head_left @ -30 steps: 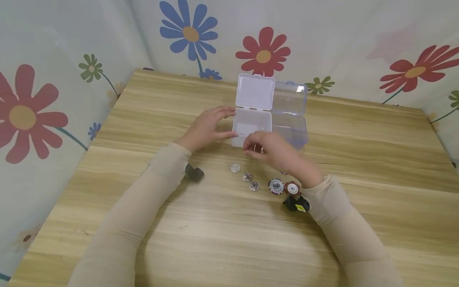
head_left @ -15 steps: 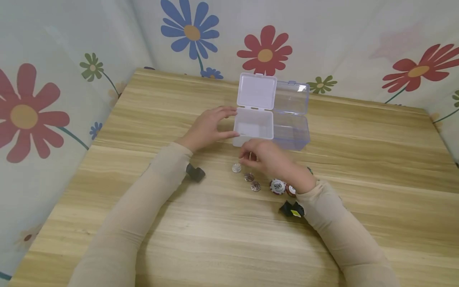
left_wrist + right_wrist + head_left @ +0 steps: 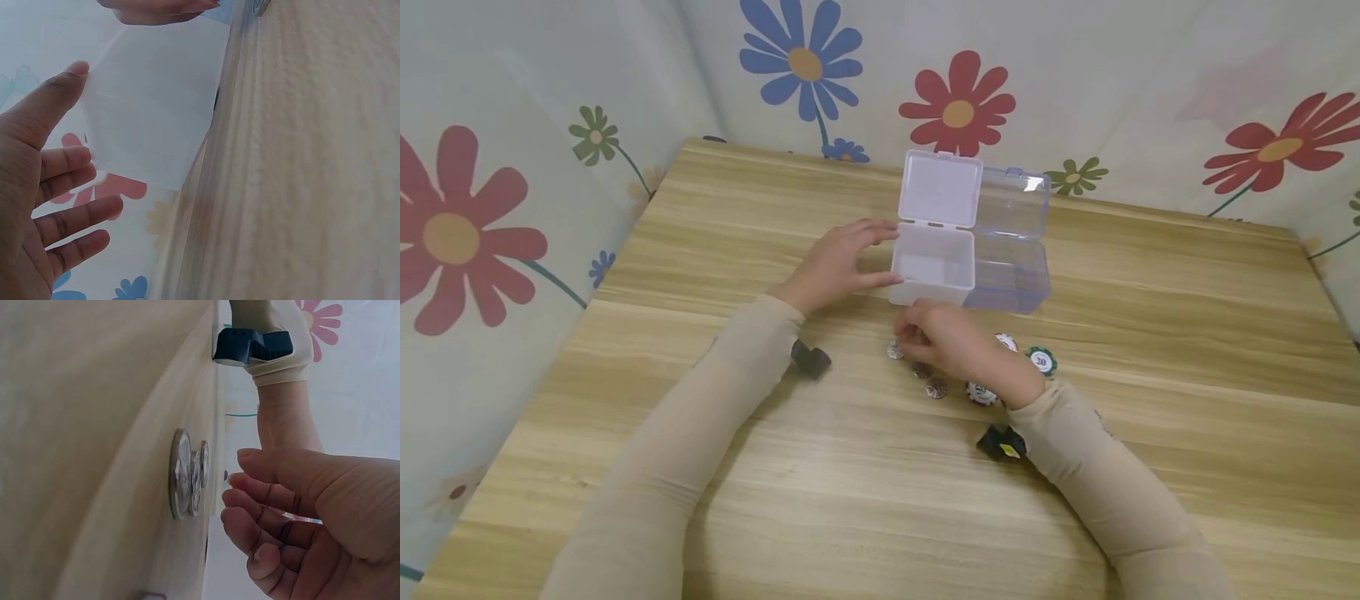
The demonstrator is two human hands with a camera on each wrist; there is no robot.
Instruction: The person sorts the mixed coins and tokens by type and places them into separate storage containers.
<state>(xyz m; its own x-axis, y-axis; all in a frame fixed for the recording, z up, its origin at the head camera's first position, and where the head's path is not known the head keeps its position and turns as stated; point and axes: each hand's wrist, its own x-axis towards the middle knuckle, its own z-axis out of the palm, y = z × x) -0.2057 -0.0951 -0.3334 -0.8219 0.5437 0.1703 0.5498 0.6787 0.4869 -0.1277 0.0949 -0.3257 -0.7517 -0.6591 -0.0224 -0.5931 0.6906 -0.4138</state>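
Note:
My left hand (image 3: 837, 265) rests beside the white open box (image 3: 931, 296), its thumb and fingers spread along the left side. In the left wrist view the thumb (image 3: 79, 67) touches the box's rim. My right hand (image 3: 951, 340) is in front of the box, low over the silver coins (image 3: 936, 389), its fingers loosely bent. The right wrist view shows the coins (image 3: 181, 474) on the table, apart from the fingertips (image 3: 248, 454); no held thing is visible there. One coin (image 3: 893, 350) lies at the fingertips in the head view.
A clear bluish box (image 3: 1013, 287) with a raised lid adjoins the white one on the right. Poker chips lie near the right hand: a green 20 chip (image 3: 1041, 361), another chip (image 3: 1007, 342), and a 500 chip (image 3: 981, 392) partly covered. A flowered curtain (image 3: 1097, 75) stands behind the table.
My right hand has drawn back from the white box's front and come down left, over the coins. The green chip has come into view. My left hand stays at the box.

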